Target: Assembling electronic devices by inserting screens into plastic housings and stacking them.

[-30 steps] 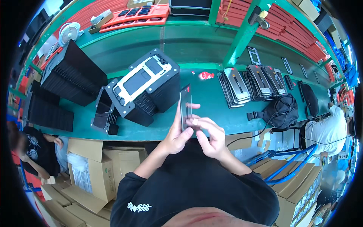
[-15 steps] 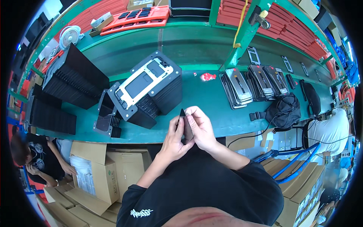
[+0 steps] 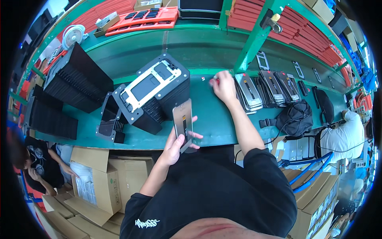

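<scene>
My left hand (image 3: 172, 148) holds a phone screen panel (image 3: 181, 115) upright by its lower part, fingers behind and thumb in front. The panel shows a greyish-brown back with a dark strip and a small orange patch. My right hand (image 3: 225, 88) is stretched forward over the small red pieces (image 3: 215, 81) on the green bench. Its fingers are curled down and closed; the tips and whatever they pinch are mostly hidden. Right of that hand lie stacks of similar screen panels (image 3: 248, 92). A white phone frame (image 3: 150, 87) rests on a stack of black trays (image 3: 175, 89) at the left.
Tall stacks of black trays (image 3: 77, 79) stand on the left of the bench. A black bag (image 3: 295, 118) with a strap lies at the right. A green post (image 3: 254, 42) rises behind the panels. Cardboard boxes (image 3: 107, 191) and another person (image 3: 43, 163) are at the lower left.
My hands have parted. The left now shows the screen panel's back, turned toward me, while the right has let go of it and reached forward to the red pieces.
</scene>
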The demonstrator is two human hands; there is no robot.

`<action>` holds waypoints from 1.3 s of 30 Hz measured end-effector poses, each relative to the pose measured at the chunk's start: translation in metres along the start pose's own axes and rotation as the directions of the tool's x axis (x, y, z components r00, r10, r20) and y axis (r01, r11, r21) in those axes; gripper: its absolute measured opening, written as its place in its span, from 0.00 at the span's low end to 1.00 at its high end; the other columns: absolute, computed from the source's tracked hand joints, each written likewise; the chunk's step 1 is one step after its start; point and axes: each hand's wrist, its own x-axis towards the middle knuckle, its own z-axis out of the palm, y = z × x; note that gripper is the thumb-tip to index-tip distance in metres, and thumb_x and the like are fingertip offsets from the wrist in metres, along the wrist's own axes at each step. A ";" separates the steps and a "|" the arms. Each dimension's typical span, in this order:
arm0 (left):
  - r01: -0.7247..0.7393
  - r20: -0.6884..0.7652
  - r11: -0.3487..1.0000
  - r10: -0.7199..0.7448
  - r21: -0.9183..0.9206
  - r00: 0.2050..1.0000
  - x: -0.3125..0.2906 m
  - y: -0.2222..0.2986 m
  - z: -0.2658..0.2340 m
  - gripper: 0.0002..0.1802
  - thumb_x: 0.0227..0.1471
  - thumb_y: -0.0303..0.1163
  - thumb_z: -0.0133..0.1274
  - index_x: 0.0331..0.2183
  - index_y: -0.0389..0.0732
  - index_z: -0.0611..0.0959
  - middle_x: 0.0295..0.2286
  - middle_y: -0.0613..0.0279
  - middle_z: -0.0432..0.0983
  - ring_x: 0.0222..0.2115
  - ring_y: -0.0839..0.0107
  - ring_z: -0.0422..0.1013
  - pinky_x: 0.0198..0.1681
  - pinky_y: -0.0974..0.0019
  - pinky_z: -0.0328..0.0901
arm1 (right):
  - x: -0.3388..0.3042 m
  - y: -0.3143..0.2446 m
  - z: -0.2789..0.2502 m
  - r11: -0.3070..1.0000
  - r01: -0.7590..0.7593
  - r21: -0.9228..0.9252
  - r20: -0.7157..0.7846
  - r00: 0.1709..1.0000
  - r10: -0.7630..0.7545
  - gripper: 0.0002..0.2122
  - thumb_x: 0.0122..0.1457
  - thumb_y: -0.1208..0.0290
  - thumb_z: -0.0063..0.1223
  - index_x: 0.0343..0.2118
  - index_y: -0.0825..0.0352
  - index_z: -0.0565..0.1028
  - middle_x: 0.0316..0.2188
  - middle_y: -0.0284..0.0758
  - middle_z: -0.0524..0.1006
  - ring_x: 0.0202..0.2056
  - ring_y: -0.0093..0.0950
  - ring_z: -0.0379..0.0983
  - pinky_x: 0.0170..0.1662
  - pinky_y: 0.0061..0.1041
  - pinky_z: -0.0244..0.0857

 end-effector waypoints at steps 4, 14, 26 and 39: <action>0.024 -0.016 1.000 -0.024 -0.006 1.000 -0.004 0.002 -0.011 0.46 0.67 0.64 0.32 0.68 0.34 0.54 0.66 0.40 0.54 0.47 0.54 0.76 0.35 0.56 0.79 | 0.020 -0.036 -0.021 0.815 -0.086 0.573 -0.223 0.940 0.256 0.02 0.65 0.77 0.54 0.37 0.66 0.72 0.30 0.30 0.73 0.28 0.17 0.69 0.31 0.20 0.64; -0.195 0.000 0.981 0.195 -0.003 0.981 0.014 0.085 -0.020 0.42 0.69 0.60 0.33 0.60 0.27 0.68 0.56 0.41 0.68 0.43 0.58 0.77 0.40 0.59 0.76 | 0.100 -0.140 -0.138 0.237 -0.510 0.827 0.426 0.294 -0.856 0.16 0.64 0.74 0.59 0.54 0.68 0.75 0.25 0.33 0.79 0.20 0.17 0.73 0.23 0.20 0.64; -0.053 -0.159 0.387 0.496 0.920 0.854 0.032 0.189 -0.037 0.43 0.55 0.43 0.62 0.65 0.33 0.66 0.46 0.51 0.75 0.45 0.62 0.71 0.50 0.61 0.68 | 0.133 -0.123 -0.129 0.201 -0.376 0.904 0.420 0.866 -0.269 0.09 0.69 0.67 0.52 0.43 0.66 0.81 0.21 0.27 0.75 0.21 0.17 0.70 0.25 0.17 0.61; 0.105 -0.111 0.037 0.389 0.994 0.915 0.081 0.180 -0.031 0.49 0.49 0.39 0.68 0.67 0.40 0.65 0.45 0.53 0.76 0.45 0.59 0.70 0.52 0.61 0.65 | 0.140 -0.112 -0.085 0.371 -0.490 0.789 0.550 0.832 -0.071 0.21 0.70 0.55 0.49 0.56 0.66 0.75 0.41 0.31 0.79 0.35 0.17 0.71 0.33 0.19 0.66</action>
